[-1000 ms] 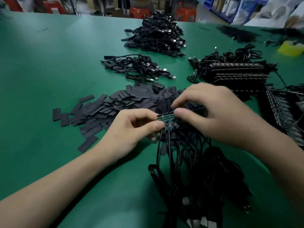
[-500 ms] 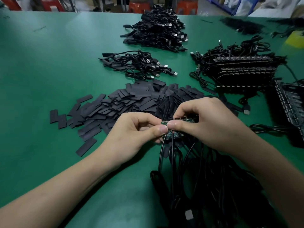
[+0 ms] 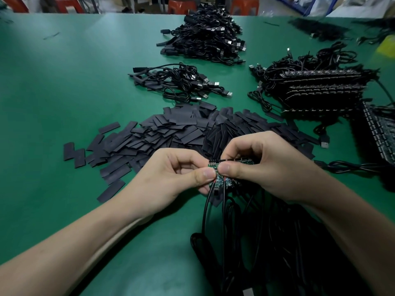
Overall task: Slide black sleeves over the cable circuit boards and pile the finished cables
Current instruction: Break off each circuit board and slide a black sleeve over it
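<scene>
Both hands meet over a strip of small green circuit boards (image 3: 220, 182) joined side by side, with black cables (image 3: 205, 212) hanging down from them. My left hand (image 3: 171, 174) pinches the strip's left end between thumb and forefinger. My right hand (image 3: 265, 165) pinches it just beside, its fingers covering the rest of the strip. A wide heap of flat black sleeves (image 3: 162, 135) lies just beyond the hands. A small pile of sleeved cables (image 3: 179, 82) sits farther back, with a bigger pile (image 3: 205, 37) behind it.
Stacked board strips with cables (image 3: 320, 90) lie at the right, and more boards (image 3: 380, 135) reach the right edge. A tangle of black cables (image 3: 277, 253) fills the near right of the green table (image 3: 64, 82). Red stools stand beyond the far edge.
The hands and the board strip have drawn closer to me and lower in view. The right hand shifted from covering the strip to pinching it next to the left thumb.
</scene>
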`<state>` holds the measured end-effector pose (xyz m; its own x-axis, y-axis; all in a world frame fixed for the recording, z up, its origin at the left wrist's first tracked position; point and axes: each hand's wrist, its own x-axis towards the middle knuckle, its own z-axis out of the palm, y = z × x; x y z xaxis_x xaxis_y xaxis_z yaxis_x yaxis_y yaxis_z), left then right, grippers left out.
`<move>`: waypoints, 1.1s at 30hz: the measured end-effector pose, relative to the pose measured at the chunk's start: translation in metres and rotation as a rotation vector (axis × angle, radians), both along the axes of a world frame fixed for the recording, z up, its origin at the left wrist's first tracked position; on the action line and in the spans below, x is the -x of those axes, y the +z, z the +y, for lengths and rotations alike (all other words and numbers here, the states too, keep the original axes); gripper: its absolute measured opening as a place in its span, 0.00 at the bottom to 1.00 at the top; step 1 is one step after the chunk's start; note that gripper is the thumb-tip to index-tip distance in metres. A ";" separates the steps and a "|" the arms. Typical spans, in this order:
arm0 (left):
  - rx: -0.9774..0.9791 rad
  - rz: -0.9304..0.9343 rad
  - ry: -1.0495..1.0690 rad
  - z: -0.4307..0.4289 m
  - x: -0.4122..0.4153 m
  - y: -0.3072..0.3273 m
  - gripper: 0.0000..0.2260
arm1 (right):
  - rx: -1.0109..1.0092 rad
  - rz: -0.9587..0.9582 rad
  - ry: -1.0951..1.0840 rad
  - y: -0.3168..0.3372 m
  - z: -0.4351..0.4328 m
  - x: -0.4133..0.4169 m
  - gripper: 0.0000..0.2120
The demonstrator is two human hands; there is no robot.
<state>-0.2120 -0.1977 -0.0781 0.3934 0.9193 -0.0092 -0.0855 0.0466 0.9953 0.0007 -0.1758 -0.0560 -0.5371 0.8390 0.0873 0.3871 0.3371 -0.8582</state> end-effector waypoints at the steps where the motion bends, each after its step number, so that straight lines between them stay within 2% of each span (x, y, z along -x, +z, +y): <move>1: 0.000 -0.001 -0.006 0.000 0.000 0.000 0.03 | 0.012 0.018 -0.001 -0.001 0.000 0.000 0.05; 9: 0.027 -0.031 -0.030 -0.001 0.002 -0.002 0.02 | 0.059 0.104 0.055 0.001 -0.001 0.001 0.06; 13: 0.064 -0.091 -0.063 -0.002 0.001 -0.003 0.03 | 0.078 0.124 0.078 0.006 -0.005 0.000 0.04; 20: 0.030 -0.113 -0.027 0.001 0.002 -0.002 0.04 | 0.103 -0.010 0.010 0.017 -0.002 -0.017 0.09; 22: -0.021 -0.101 0.029 0.002 0.003 -0.003 0.02 | 0.048 -0.104 -0.045 0.016 -0.003 -0.020 0.12; 24: -0.123 -0.066 0.102 0.003 0.004 -0.003 0.02 | -0.125 -0.228 -0.112 0.012 -0.006 -0.015 0.11; 27: -0.320 0.031 0.215 0.007 0.004 -0.006 0.05 | -0.325 -0.238 -0.110 0.006 -0.014 0.003 0.14; 33: -0.504 0.255 0.334 0.017 0.011 -0.007 0.06 | -0.206 -0.049 -0.142 -0.003 -0.021 0.021 0.08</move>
<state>-0.2228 -0.1809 -0.0851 0.1289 0.9075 0.3998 0.2269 -0.4194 0.8790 -0.0208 -0.1973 -0.0592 -0.4232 0.8735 0.2408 0.4820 0.4420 -0.7565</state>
